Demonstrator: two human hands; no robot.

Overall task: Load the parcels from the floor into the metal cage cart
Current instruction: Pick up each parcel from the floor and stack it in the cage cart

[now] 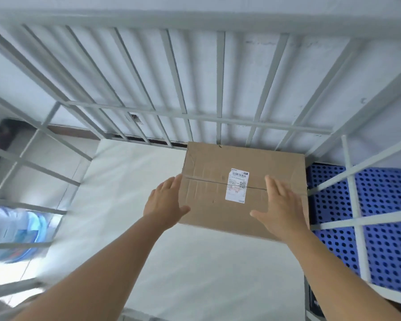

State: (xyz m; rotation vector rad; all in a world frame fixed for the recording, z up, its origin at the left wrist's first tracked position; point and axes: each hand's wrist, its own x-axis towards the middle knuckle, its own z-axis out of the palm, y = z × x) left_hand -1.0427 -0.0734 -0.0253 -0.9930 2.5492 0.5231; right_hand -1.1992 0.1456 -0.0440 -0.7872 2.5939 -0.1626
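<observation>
On the white floor of the grey metal cage cart (220,72), one taped brown cardboard parcel (243,191) sits in the far right corner, both hands, left (166,200) and right (279,205), spread flat on it; parcels left are unseen.

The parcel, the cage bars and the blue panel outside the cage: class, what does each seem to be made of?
Parcel: brown corrugated cardboard by the look, matte, creased, with a taped seam and a white paper label.
Cage bars: probably metal, painted pale grey, straight and rigid.
Blue panel: likely moulded plastic, uniform blue with regular round holes.
</observation>
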